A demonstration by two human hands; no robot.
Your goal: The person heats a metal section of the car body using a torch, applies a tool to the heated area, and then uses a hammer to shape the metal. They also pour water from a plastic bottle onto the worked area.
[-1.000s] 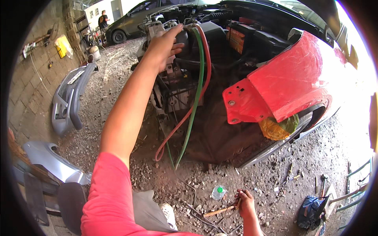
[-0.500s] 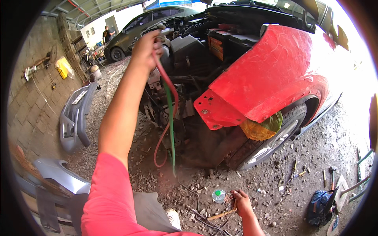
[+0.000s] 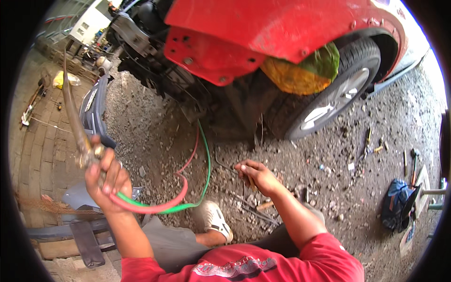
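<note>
My left hand (image 3: 110,181), at the left, is closed around the brass body of a gas torch (image 3: 77,124). The torch's long metal tube points up and away from the fist. A red hose (image 3: 181,188) and a green hose (image 3: 208,162) leave the hand, loop to the right and run to the ground under the car's front. My right hand (image 3: 256,176) is closed above the gravel, in front of the car. Something small and tan shows at its fingers, too unclear to name. Dark rods (image 3: 253,211) lie on the ground below that hand.
A red fender (image 3: 263,28) and the front wheel (image 3: 336,101) stand ahead, with a yellow-green cloth-like bundle (image 3: 303,70) between them. A detached bumper (image 3: 94,108) lies at the left. A hammer (image 3: 414,164) and a dark blue bag (image 3: 394,202) are at the right.
My left hand has come down from the engine bay to the lower left with the torch, and the hoses now loop low. My right hand sits nearer the car. The view has tilted downward.
</note>
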